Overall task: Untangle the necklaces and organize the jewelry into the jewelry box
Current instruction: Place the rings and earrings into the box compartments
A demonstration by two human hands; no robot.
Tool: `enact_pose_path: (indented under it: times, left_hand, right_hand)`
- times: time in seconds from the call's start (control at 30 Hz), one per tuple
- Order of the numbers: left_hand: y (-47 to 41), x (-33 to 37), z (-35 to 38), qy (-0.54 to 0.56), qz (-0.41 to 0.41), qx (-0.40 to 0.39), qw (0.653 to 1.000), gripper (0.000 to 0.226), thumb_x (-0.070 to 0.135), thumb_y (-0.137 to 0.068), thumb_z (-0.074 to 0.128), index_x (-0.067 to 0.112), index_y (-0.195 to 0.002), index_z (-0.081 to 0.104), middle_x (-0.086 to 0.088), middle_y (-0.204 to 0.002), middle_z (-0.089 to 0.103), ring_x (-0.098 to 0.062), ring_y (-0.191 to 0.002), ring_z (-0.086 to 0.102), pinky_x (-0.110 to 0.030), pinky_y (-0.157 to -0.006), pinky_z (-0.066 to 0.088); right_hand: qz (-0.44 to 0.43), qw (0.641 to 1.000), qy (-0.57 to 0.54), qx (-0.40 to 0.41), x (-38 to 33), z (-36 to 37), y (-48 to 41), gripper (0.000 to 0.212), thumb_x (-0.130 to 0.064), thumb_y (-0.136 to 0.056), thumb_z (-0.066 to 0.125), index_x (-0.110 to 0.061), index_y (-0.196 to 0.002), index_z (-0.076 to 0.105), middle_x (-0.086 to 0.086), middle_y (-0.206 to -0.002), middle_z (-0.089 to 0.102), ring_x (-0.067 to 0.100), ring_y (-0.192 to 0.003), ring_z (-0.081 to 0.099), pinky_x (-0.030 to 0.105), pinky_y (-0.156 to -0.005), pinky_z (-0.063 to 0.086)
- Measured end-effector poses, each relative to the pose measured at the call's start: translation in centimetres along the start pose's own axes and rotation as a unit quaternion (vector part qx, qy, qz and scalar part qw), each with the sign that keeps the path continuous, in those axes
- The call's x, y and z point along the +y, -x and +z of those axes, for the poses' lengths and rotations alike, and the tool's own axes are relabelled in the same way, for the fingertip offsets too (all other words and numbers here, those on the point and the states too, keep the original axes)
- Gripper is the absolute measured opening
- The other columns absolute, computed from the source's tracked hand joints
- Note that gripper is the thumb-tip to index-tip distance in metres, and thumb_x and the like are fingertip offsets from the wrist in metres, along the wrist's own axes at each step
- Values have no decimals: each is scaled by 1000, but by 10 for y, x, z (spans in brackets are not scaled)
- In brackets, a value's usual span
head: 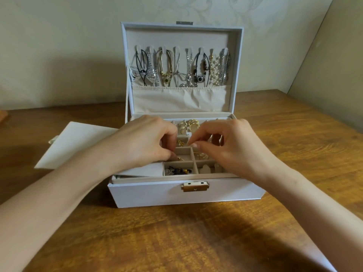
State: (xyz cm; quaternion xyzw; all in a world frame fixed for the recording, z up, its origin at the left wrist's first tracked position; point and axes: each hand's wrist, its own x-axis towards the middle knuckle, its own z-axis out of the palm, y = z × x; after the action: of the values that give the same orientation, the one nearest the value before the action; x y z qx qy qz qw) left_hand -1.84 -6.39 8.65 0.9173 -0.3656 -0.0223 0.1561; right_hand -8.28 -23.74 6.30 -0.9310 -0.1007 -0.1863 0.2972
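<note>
Over the jewelry box (149, 195), left hand (143, 142) and right hand (225, 148) seemingly pinch earrings (179, 158).

A brown wooden bench (121, 240) with a strong streaked grain fills the lower half of the view, and a broad dark shadow (225, 228) lies across its near part. Behind it stands a pale wall (59, 46) with a faint scroll pattern (216, 8). At the right, a plain beige panel (332, 55) leans at a slant. A small orange-brown thing (2, 115), too cropped to tell, sits at the left edge.
</note>
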Motion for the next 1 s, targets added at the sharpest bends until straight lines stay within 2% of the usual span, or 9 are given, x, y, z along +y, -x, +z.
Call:
enact_pose_path:
  times: [0.07, 0.17, 0.27, 0.47, 0.6, 0.7, 0.8, 0.9, 1.0]
  left_hand:
    - [1, -1, -3, 27, 8, -7, 1000, 15, 25, -78, 73, 30, -71, 61, 22, -60, 58, 9, -59, 49, -13, -50, 36]
    - [1, -3, -9, 49, 18, 19, 998, 10, 23, -81, 69, 31, -80, 65, 17, -80, 62, 0, -68, 50, -15, -59, 39]
    - [2, -3, -13, 18, 35, -3, 999, 14, 25, -85, 65, 37, -79, 64, 19, -83, 59, -3, -74, 51, -18, -66, 40]
    - [0, -8, -9, -57, 63, -34, 996, 26, 23, -91, 53, 48, -85, 56, 21, -85, 44, 9, -82, 40, -11, -66, 30]
    - [-1, -10, -12, -43, 55, -29, 997, 25, 23, -91, 52, 46, -85, 61, 19, -87, 46, 8, -83, 41, -12, -68, 33]
    - [1, -11, -17, -17, 44, 0, 999, 17, 25, -90, 56, 38, -89, 67, 18, -90, 51, -1, -81, 48, -21, -72, 40]
    - [3, -15, -22, -2, 37, 29, 999, 12, 29, -88, 59, 37, -91, 67, 18, -91, 57, -1, -80, 52, -21, -71, 42]
    - [9, -28, -29, 6, 7, 67, 998, 8, 38, -83, 60, 37, -89, 63, 18, -91, 58, 3, -83, 53, -17, -68, 40]
    - [22, -51, -37, -44, -77, 153, 984, 26, 41, -81, 61, 31, -104, 59, 7, -101, 50, -13, -104, 50, -33, -85, 43]
  right_hand:
    - [-21, 999, 19, -32, 1, -1, 3, 23, -14, -79, 59, -32, -78, 74, -14, -74, 59, 11, -64, 53, 34, -61, 47]
    - [-24, 998, 34, -52, 2, -2, 6, 34, -16, -70, 46, -35, -76, 75, -12, -80, 54, 6, -69, 50, 31, -62, 45]
    - [-19, 997, 54, -58, 0, -2, 7, 38, -14, -71, 45, -37, -78, 74, -12, -84, 53, 6, -68, 48, 31, -61, 45]
    - [-25, 981, 146, -127, -8, 1, 7, 50, -1, -79, 45, -36, -105, 70, -3, -102, 50, 16, -81, 49, 38, -66, 46]
    - [-39, 988, 130, -78, -4, 1, 8, 52, -8, -73, 38, -35, -101, 72, -3, -94, 51, 20, -77, 53, 36, -60, 46]
    - [-46, 987, 130, -80, -2, 3, 7, 51, -4, -74, 41, -35, -100, 73, -5, -92, 50, 16, -76, 51, 36, -60, 46]
    - [-33, 998, 52, -6, 4, 2, 7, 49, 2, -73, 43, -30, -91, 75, -9, -83, 50, 6, -67, 46, 28, -54, 39]
    - [-20, 999, 5, 35, 8, -6, 9, 46, 7, -75, 47, -30, -86, 73, -8, -83, 55, 7, -66, 50, 26, -55, 39]
    - [2, 997, -35, 64, 12, -20, 10, 40, 6, -78, 49, -25, -83, 74, -9, -82, 59, 9, -68, 52, 19, -57, 41]
